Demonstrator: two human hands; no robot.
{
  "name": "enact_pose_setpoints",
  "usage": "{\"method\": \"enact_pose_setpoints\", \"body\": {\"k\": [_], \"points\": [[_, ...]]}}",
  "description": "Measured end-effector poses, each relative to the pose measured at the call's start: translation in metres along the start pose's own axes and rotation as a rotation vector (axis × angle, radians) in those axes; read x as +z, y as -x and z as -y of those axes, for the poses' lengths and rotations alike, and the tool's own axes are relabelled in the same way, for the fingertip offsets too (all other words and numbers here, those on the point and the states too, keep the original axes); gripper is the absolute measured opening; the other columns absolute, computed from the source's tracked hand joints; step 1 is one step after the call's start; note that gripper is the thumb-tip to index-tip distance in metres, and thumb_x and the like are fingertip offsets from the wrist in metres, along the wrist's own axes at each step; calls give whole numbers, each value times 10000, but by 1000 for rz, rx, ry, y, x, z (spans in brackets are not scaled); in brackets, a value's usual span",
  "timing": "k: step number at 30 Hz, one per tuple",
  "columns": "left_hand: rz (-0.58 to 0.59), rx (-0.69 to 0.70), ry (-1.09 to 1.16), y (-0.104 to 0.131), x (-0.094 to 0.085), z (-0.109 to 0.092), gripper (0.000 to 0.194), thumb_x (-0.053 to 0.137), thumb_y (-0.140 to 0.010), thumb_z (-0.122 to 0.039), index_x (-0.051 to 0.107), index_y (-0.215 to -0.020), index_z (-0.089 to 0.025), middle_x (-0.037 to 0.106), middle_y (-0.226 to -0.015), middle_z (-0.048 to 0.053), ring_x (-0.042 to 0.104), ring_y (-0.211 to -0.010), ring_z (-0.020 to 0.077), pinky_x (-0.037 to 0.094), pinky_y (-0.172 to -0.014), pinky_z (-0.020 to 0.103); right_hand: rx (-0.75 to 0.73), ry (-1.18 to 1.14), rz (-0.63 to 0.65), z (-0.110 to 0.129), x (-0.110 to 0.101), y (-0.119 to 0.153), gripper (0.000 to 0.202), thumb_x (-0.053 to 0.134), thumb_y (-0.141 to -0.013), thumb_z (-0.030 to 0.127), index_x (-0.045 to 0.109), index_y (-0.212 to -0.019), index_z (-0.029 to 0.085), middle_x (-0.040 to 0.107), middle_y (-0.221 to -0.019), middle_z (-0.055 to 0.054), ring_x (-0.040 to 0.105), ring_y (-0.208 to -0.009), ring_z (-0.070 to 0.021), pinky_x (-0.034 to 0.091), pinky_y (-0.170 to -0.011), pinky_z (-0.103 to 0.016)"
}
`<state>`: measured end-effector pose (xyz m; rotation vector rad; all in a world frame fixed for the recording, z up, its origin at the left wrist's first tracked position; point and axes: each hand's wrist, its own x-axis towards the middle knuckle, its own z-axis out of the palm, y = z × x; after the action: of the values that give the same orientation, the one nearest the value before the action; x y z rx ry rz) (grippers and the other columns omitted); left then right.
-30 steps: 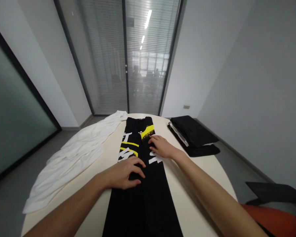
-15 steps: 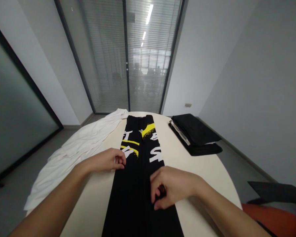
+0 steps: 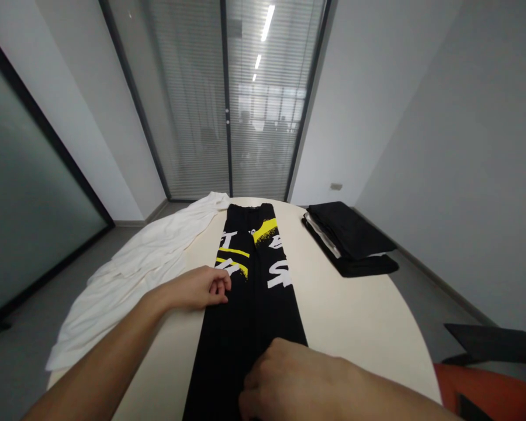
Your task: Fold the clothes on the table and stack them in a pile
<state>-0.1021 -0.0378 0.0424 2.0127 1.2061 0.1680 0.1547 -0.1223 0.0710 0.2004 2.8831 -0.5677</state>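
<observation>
Black trousers (image 3: 232, 327) with white lettering and yellow stripes lie lengthwise on a pale round table (image 3: 355, 316), waistband at the far end. My left hand (image 3: 201, 288) rests over their left edge just below the print. Its fingers are curled in, and the cloth around them lies flat with none visibly gathered. Lower down, my right hand (image 3: 289, 380) is over the right leg near the bottom of the view. Its fingers are bent and closed, with the tips mostly hidden beneath the hand, so whatever they may hold does not show.
A white garment (image 3: 144, 251) is spread along the table's left side. Folded black clothes (image 3: 350, 237), with a white layer between, are stacked at the right. Beyond the right edge stands an orange chair (image 3: 486, 386). Glass doors (image 3: 263, 117) are behind the table.
My right hand has moved down toward me along the trousers, and its fingertips are now hidden. The left hand stays near the same spot, its fingers turned slightly further in.
</observation>
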Motion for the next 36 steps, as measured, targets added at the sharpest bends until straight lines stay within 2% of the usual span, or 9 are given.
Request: {"method": "enact_pose_setpoints", "body": {"k": [3, 6, 9, 13, 16, 21, 26, 33, 36], "points": [[-13, 4, 2, 2, -2, -6, 296, 635, -844, -471, 657, -932, -189, 646, -729, -2, 580, -642, 148, 411, -569, 234, 0, -94, 2, -7, 3, -2, 103, 616, -859, 281, 684, -914, 226, 717, -800, 14, 619, -665, -136, 306, -494, -245], [-27, 17, 12, 6, -6, -12, 416, 551, -896, -578, 674, -916, -182, 679, -774, 29, 603, -688, 168, 428, -609, 252, 10, -377, -64, -22, 4, -3, 152, 712, -744, 291, 681, -871, 212, 679, -776, 48, 613, -669, -103, 378, -555, -188], [-18, 52, 124, 8, -11, -14, 529, 455, -929, -647, 684, -944, -170, 725, -869, 71, 643, -778, 200, 482, -704, 290, 117, -687, -231, -42, 2, 2, 203, 725, -702, 260, 675, -880, 175, 595, -679, 67, 556, -590, -76, 395, -560, -170], [-17, 177, 373, 11, -13, -10, 702, 314, -922, -754, 692, -1014, -170, 727, -1007, 108, 661, -895, 234, 505, -841, 356, 289, -1029, -492, -72, -5, 13, 168, 694, -769, 299, 648, -825, 148, 521, -593, 78, 420, -515, -57, 300, -494, -185], [-113, 235, 448, 9, -8, -9, 663, 409, -894, -758, 674, -1124, -196, 703, -1091, 90, 637, -998, 251, 487, -903, 374, 344, -1178, -611, -94, -9, 19, 297, 744, -766, 426, 664, -789, 142, 528, -576, 73, 416, -509, -59, 298, -499, -197], [-134, 156, 499, -5, 13, -16, 520, 727, -806, -519, 627, -1187, -179, 701, -982, 49, 646, -913, 229, 520, -812, 350, 373, -1393, -646, -114, -7, 18, 390, 853, -663, 475, 723, -828, 147, 696, -752, 17, 615, -683, -101, 446, -687, -219], [-325, 136, 565, -18, 24, -16, 380, 744, -788, -455, 632, -1005, -164, 698, -938, 46, 652, -917, 230, 514, -823, 358, 421, -1567, -681, -118, -5, 13, 422, 901, -613, 436, 741, -877, 149, 723, -764, 3, 674, -749, -126, 481, -790, -248], [-400, 186, 454, -17, 32, -38, 619, 843, -690, -376, 590, -1230, -210, 706, -1165, 79, 649, -1076, 251, 473, -955, 378, 454, -1541, -613, -114, -8, 10, 423, 906, -611, 435, 732, -852, 135, 718, -765, 8, 632, -673, -101, 451, -693, -225], [-448, 149, 286, -12, 37, -55, 423, 806, -730, -357, 684, -1115, -230, 725, -1133, 53, 643, -1086, 253, 443, -995, 382, 419, -1540, -622, -110, -8, 6, 447, 915, -600, 442, 708, -862, 145, 693, -747, 25, 602, -650, -90, 428, -662, -213]]}}
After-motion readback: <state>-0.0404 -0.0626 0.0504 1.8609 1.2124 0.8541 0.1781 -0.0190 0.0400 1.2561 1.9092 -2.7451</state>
